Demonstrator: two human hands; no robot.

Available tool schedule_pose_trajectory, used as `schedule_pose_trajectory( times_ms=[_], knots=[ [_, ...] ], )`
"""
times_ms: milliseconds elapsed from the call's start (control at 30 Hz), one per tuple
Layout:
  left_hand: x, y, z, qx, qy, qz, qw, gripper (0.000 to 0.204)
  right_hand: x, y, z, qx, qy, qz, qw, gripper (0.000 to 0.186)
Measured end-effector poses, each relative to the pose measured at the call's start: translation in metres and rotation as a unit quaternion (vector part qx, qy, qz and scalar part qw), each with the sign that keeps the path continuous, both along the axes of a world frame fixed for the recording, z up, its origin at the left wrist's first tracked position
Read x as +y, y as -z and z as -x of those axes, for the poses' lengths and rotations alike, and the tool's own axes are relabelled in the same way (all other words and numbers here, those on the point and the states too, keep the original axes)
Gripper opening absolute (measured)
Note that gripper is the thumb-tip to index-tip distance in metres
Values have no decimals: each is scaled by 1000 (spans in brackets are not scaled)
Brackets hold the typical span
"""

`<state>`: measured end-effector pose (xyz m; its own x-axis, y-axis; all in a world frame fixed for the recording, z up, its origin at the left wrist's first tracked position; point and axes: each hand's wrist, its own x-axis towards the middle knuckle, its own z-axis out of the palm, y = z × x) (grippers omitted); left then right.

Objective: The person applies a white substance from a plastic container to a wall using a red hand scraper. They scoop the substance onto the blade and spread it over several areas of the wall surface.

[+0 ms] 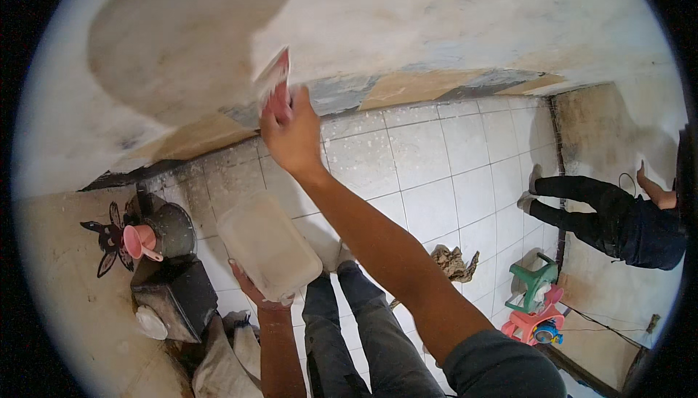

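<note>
The right hand was raised to the wall with its fingers closed around the red handle of a putty knife, whose blade lay flat against the pale plaster. The left hand was lower, near the person's legs, and it gripped a translucent plastic tub from below, with the fingers curled on its bottom edge. The tub was tilted, well apart from the knife. On the white tiled floor lay a crumpled rag. A pink scoop rested on a metal pot at the left. Another person worked by the far wall.
</note>
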<state>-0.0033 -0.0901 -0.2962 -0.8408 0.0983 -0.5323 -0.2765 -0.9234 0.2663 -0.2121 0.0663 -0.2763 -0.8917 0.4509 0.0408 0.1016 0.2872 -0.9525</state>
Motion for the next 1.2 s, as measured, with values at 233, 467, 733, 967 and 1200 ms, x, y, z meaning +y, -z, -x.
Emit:
schedule_pose_trajectory(
  times_ms=[233, 467, 733, 967, 1200],
  knots=[
    [-8, 14, -2, -14, 6, 5, 1000, 82, 107, 68, -47, -71, 12, 301, 951, 10],
    [-5, 6, 1, -15, 4, 29, 999, 74, 151, 82, 4, -40, 113, 210, 970, 21],
    [-16, 30, -7, -8, 4, 25, 1000, 84, -30, 86, 30, 70, 1, -189, 979, 34],
    [-10, -1, 8, -5, -5, 39, 999, 71, 7, 59, -21, 2, -138, 185, 973, 27],
    [-21, 5, 8, 3, -5, 142, 990, 72, 88, -27, -68, -67, 26, 318, 945, 29]
  ],
)
